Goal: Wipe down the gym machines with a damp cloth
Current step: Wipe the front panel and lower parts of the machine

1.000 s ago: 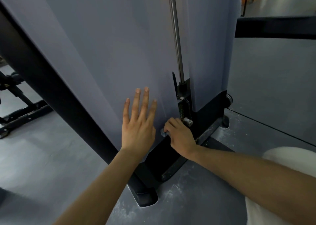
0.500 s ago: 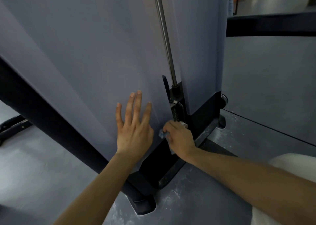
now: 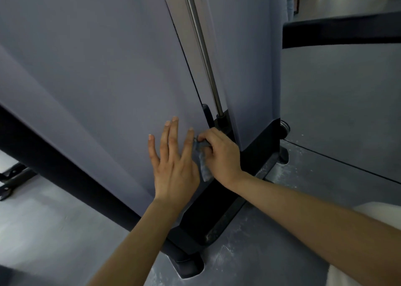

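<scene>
A grey panel (image 3: 104, 72) of a gym machine fills the view, with a black base (image 3: 258, 153) below it and a steel guide rod (image 3: 199, 44) running down into a slot. My left hand (image 3: 173, 166) lies flat on the panel, fingers straight and spread. Just to its right, my right hand (image 3: 221, 155) grips a small blue-grey cloth (image 3: 202, 166) against the panel's lower edge by the slot. Part of the cloth hangs below my fingers.
A black frame beam (image 3: 54, 168) slants across the lower left. The machine's black foot (image 3: 191, 266) rests on the dusty grey floor (image 3: 271, 253). Another black bar (image 3: 342, 31) crosses the upper right. Black frame parts (image 3: 13, 177) of other equipment lie at far left.
My right hand has moved up and left along the panel's lower edge with the cloth, closing in on my left hand. More of the cloth now shows. My left hand stays flat.
</scene>
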The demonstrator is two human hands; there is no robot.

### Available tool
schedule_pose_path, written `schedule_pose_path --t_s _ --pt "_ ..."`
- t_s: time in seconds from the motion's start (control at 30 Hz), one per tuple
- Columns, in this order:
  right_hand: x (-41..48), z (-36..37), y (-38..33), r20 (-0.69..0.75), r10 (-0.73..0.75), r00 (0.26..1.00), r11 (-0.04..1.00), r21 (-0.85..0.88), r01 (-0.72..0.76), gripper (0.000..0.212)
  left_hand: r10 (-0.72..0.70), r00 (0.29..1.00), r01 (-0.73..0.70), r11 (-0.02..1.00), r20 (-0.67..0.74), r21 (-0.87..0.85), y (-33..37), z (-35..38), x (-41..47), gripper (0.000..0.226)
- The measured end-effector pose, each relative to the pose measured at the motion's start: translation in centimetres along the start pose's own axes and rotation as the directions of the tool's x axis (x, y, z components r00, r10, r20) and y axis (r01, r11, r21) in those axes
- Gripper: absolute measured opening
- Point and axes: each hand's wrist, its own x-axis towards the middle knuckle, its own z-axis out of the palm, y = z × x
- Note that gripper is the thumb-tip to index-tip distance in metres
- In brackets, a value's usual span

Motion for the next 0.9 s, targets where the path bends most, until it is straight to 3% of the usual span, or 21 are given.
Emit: schedule_pose_path --t_s 0.1,0.27,0.37,0.57,0.67,0.77,0.9 --pt "-1.6 0.0 0.2 0.008 0.038 0.999 0.999 -0.033 -0.038 0.020 -0.007 1.000 0.009 0.999 0.029 -0.044 -0.2 -0.9 -0.2 0.071" --pt "-5.0 -0.5 2.2 0.210 0.128 0.969 0.985 -0.140 -0.100 0.029 0.032 0.994 -0.029 0.999 0.103 -0.026 -0.6 -2.7 -0.8 0.074" --pt "-3.1 -0.3 0.1 0.118 0.172 0.978 0.985 -0.015 -0.172 0.024 0.070 0.993 -0.068 0.998 0.099 -0.017 -1.4 -3.5 0.0 0.074" --pt "3.4 -1.1 -3.7 -0.086 0.105 0.991 0.972 0.217 -0.084 0.025 0.130 0.989 -0.132 0.991 0.072 0.030 -3.5 -5.0 2.3 0.082" --pt "4.2 -1.2 -4.5 -0.142 0.065 0.988 0.980 0.193 -0.037 0.025 0.154 0.986 -0.157 0.986 0.061 0.053 -4.0 -5.7 3.6 0.078" --pt "1.8 -1.1 -4.1 -0.093 -0.034 0.995 0.994 0.101 0.043 0.023 0.180 0.982 -0.185 0.980 0.063 0.073 -4.6 -6.6 4.5 0.069" --pt "1.3 -1.0 -3.8 -0.080 0.009 0.997 0.994 0.110 0.000 0.026 0.226 0.971 -0.235 0.964 0.083 0.127 -5.7 -8.6 6.1 0.063"
